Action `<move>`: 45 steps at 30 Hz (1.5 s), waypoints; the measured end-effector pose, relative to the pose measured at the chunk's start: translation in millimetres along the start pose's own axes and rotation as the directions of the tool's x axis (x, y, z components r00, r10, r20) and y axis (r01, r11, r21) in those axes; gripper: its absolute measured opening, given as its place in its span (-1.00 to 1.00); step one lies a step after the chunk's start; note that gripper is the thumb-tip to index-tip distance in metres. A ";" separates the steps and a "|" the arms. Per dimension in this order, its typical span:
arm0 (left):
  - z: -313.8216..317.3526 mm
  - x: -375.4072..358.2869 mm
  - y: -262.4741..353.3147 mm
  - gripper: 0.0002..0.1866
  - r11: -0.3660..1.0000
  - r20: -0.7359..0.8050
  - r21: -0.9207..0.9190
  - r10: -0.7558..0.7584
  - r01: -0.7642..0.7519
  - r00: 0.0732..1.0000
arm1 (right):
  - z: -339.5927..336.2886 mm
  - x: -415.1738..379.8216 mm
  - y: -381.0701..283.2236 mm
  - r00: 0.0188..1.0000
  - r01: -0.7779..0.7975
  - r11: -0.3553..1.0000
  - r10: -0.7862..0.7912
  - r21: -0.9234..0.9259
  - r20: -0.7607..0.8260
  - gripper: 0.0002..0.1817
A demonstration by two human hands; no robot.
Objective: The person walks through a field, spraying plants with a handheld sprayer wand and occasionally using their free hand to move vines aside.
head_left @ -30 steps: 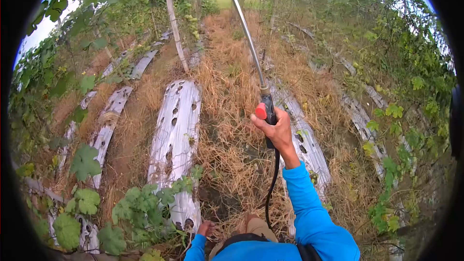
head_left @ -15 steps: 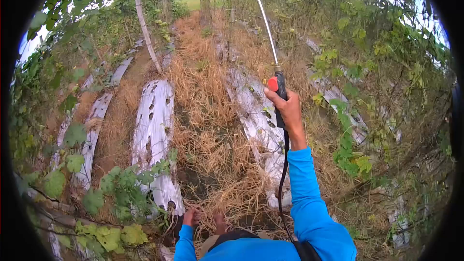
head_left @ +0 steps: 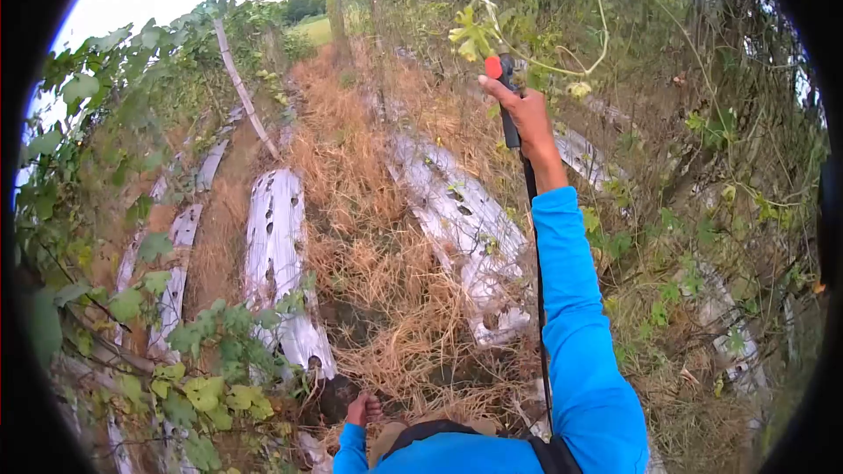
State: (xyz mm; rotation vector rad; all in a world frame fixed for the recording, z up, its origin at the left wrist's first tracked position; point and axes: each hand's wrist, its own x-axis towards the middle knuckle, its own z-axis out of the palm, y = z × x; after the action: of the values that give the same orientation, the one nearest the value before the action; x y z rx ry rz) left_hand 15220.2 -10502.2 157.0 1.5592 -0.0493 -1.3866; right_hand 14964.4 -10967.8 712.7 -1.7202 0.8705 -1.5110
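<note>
My right hand (head_left: 530, 119) is raised ahead of me, wrapped round the black handle of a spray wand (head_left: 511, 129). A red round part sits near the thumb, and the pale metal lance tilts up past the top edge. From the handle a black hose (head_left: 537, 281) runs down along my blue sleeve. A vine tendril (head_left: 562, 68) with a yellow-green leaf hangs across the lance. Low in view, beside my body, my left hand (head_left: 363, 409) is closed with curled fingers; whatever it may hold is hidden.
Silvery plastic mulch strips (head_left: 279, 211) with holes run ahead on the left and right (head_left: 465, 219). Dry straw (head_left: 356, 237) covers the path between. Climbing vines stand thick at right (head_left: 702, 149). A leaning wooden post (head_left: 237, 79) and leafy vines (head_left: 206, 393) are on the left.
My right hand has lifted the spray wand higher and further forward. A vine tendril now crosses the lance. The left hand has shifted slightly down and right; the view has tilted.
</note>
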 end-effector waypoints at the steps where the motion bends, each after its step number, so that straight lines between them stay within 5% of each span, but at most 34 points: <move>1: 1.3 -8.7 -0.8 -0.55 1.000 -0.013 0.015 0.027 -0.027 1.000 | -7.9 2.8 2.2 1.000 0.016 0.999 -0.016 0.029 -0.006 -0.51; 6: -10.1 -35.5 -25.7 -0.59 0.999 -0.006 0.007 0.044 -0.044 0.999 | -48.9 -39.4 -44.7 1.000 0.006 0.998 -0.005 0.068 -0.017 -0.46; 10: -20.3 -74.3 -63.3 -0.51 0.993 0.039 0.047 0.107 -0.109 0.993 | -73.8 -89.0 -68.8 0.996 0.035 0.992 -0.045 -0.121 -0.081 -0.46; 12: -47.1 -75.0 -98.3 -0.52 0.996 0.148 0.039 0.077 -0.084 0.986 | -79.5 -132.4 -87.6 1.000 0.028 0.997 -0.028 0.070 -0.003 -0.45; 14: -70.8 -84.1 -138.8 -0.53 1.000 0.221 0.004 0.020 -0.022 0.975 | -86.1 -167.4 -96.7 1.000 -0.008 0.997 0.007 0.074 0.009 -0.45; 20: -71.1 -194.2 -210.3 -0.67 1.000 0.022 -0.009 -0.029 0.029 0.999 | -120.4 -257.2 -136.4 0.987 -0.121 0.982 0.104 0.142 0.122 -0.44; 24: -65.0 -221.9 -234.5 -0.71 0.998 0.101 -0.059 -0.029 0.035 0.994 | -148.7 -279.8 -144.7 0.996 -0.049 0.999 0.049 0.005 0.073 -0.45; 25: -50.2 -245.8 -231.7 -0.77 0.997 -0.010 0.010 -0.075 0.075 0.997 | -154.7 -290.8 -144.0 0.999 -0.017 0.998 0.019 -0.059 0.045 -0.46; 33: -5.4 -312.6 -347.3 -0.67 0.996 -0.022 -0.088 0.019 -0.021 1.000 | -224.6 -437.1 -129.1 0.979 -0.071 0.993 0.050 0.099 0.196 -0.56; 36: -4.8 -320.8 -428.7 -0.52 0.970 0.068 -0.171 0.185 -0.171 0.980 | -260.5 -499.9 -123.3 0.928 -0.257 0.931 0.162 0.260 0.336 -0.62; 39: 6.8 -373.9 -472.6 -0.52 0.988 -0.004 -0.060 0.140 -0.140 0.990 | -299.3 -555.6 -147.1 0.802 -0.471 0.806 0.221 0.360 0.555 -0.59; 41: 18.0 -413.6 -473.0 -0.52 0.992 -0.056 0.127 0.031 -0.024 0.998 | -318.3 -581.9 -149.3 0.711 -0.576 0.707 0.187 0.410 0.678 -0.59; 45: -8.4 -414.2 -516.3 -0.53 0.992 0.063 0.001 0.123 -0.123 0.990 | -345.2 -638.6 -156.0 0.477 -0.808 0.381 -0.026 0.450 0.878 -0.56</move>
State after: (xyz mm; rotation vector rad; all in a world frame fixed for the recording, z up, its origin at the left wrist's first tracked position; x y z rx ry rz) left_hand 14801.2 -9992.2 106.6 1.4910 -0.1842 -1.3387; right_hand 14563.1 -10369.9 531.6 -0.9714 -0.0163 -0.4106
